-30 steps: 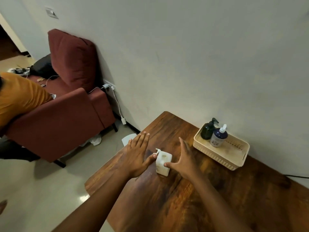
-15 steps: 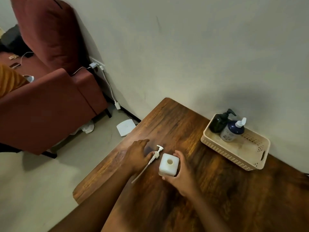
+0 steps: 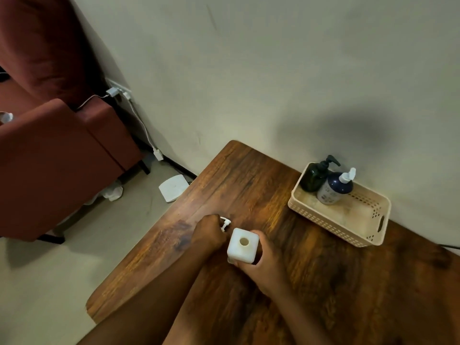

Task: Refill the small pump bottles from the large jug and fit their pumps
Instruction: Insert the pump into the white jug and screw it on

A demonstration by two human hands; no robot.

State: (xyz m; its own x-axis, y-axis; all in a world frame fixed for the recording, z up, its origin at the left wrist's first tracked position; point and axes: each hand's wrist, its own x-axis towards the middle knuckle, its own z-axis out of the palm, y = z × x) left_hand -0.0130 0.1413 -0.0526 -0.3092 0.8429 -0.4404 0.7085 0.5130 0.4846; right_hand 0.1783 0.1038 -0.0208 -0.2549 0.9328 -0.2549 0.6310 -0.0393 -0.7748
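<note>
The right hand (image 3: 258,255) held the open white bottle (image 3: 242,245) on the surface (image 3: 249,185). The left hand (image 3: 207,232) gripped its pump (image 3: 225,223). It looked ready for filling next, but no jug showed.

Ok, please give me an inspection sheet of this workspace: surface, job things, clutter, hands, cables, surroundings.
Surface: wooden table, against the wall.
Job's things: white square bottle, neck open, pump off; white pump out of it; green pump bottle and blue pump bottle upright in the beige basket. No jug seen.
Clutter: nothing seen on the table.
Hands: left hand grips the pump; right hand holds the white bottle.
Cables: white charger cable by the wall.
Surroundings: red armchair; white flat object on the floor.
</note>
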